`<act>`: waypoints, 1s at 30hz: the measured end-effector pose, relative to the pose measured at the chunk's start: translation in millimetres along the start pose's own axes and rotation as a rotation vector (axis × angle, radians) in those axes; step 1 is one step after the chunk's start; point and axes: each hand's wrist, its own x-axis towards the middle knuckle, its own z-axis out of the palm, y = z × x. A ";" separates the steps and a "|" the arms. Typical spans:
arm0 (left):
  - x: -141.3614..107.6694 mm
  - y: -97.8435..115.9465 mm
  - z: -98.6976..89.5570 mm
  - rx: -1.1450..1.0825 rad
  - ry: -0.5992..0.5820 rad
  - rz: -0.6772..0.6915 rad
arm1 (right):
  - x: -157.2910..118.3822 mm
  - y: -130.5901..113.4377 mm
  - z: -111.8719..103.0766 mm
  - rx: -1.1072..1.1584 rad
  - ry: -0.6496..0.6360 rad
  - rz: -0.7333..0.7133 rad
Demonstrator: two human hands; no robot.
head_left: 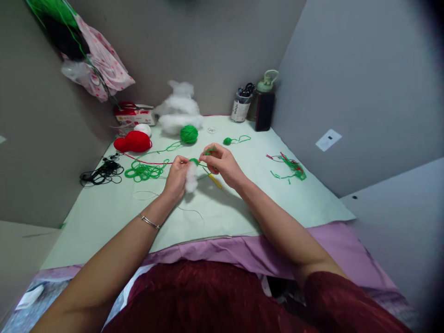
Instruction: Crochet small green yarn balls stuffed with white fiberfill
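Observation:
My left hand (177, 175) is closed on a small green crocheted piece (194, 161), with its fingertips at the piece's left side. A tuft of white stuffing (191, 178) hangs from it. Close on the right, my right hand (222, 163) pinches a bit of green yarn (209, 151) between thumb and fingers. A yellow-handled crochet hook (215, 181) shows just beneath the right hand, apparently lying on the table. Green strands run between the hands, and a red strand (156, 163) leads to the left fingers.
Behind the hands are a green yarn ball (189, 134), a heap of stuffing (180, 108) and red yarn (133, 141). Tangled green yarn (145, 171) and black yarn (104, 171) lie left, scraps (293, 167) right. A phone (264, 112) leans by a bottle (266, 82).

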 end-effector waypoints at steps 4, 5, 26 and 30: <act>-1.4 -1.4 1.0 0.011 0.042 0.056 | 4.8 14.6 -3.0 -0.330 0.025 -0.084; -1.4 -2.4 1.1 0.015 0.048 0.067 | 5.1 16.5 -3.5 -0.413 -0.015 -0.080; 2.8 -4.1 -1.3 -0.006 -0.096 0.088 | 0.2 10.0 -1.4 -0.700 -0.037 -0.082; 7.4 -6.3 -2.7 -0.005 0.005 0.129 | -5.8 7.4 7.7 -0.707 -0.140 -0.139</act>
